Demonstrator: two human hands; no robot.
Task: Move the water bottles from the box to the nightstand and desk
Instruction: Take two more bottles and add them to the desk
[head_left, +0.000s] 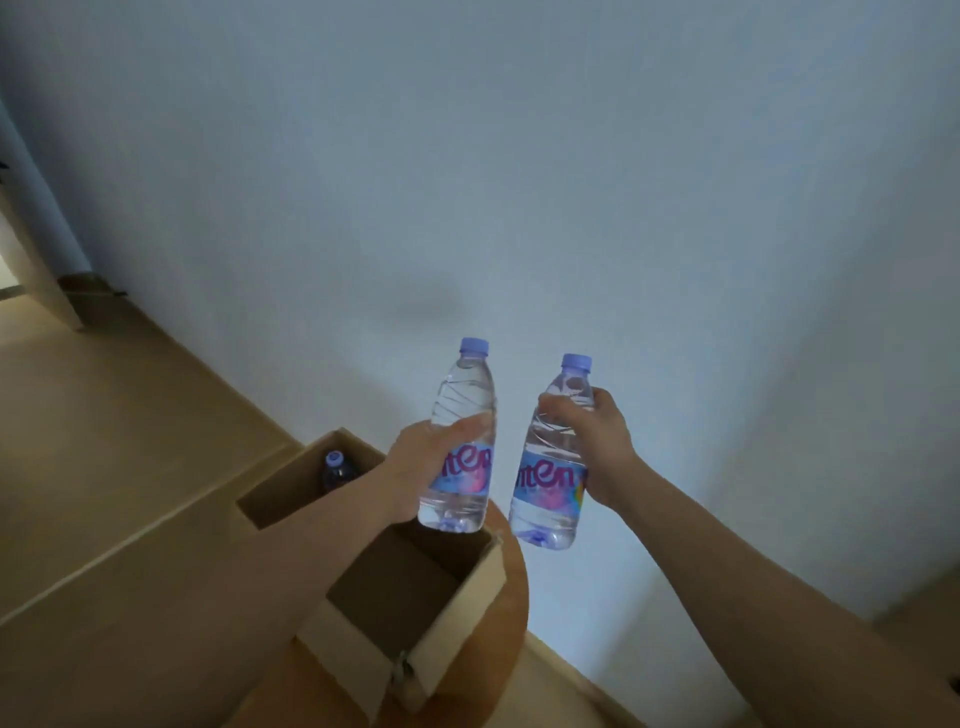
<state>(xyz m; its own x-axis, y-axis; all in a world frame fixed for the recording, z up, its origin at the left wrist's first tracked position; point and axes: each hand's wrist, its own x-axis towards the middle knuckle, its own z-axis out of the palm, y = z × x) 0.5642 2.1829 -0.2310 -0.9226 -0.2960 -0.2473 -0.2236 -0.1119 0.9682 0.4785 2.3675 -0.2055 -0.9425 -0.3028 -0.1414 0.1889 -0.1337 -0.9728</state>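
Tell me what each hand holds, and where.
Left hand grips one water bottle around its middle, at the label; right hand grips a second water bottle around its upper body.

The left forearm (311, 535) hides much of the box (460, 610); the bottle (336, 467) inside shows only its top.

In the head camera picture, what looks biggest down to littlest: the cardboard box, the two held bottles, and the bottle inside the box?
1. cardboard box, largest.
2. left-hand bottle and right-hand bottle look alike; a tie.
3. bottle inside the box, smallest-looking, though farther away and partly hidden.
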